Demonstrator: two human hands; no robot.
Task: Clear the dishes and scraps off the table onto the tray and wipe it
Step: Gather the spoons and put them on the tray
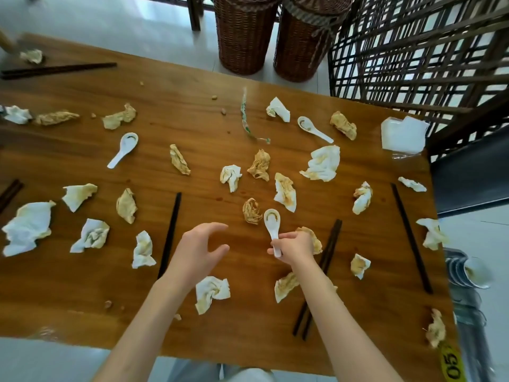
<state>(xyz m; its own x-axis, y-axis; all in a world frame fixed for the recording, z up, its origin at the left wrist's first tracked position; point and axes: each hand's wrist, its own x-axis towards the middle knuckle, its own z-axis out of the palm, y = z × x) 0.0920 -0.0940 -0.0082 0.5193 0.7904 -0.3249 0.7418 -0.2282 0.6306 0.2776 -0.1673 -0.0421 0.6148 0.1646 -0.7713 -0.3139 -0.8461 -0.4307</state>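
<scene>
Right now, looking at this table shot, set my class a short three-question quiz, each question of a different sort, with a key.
1. True or false: the right hand holds a white spoon by its handle.
2. How many white spoons show in all? A) two B) three C) five
3. Fill in: the left hand hovers open above the ____, holding nothing.

Key: 1 true; 2 B, counting the far-left spoon and far-right spoon; 3 table.
</scene>
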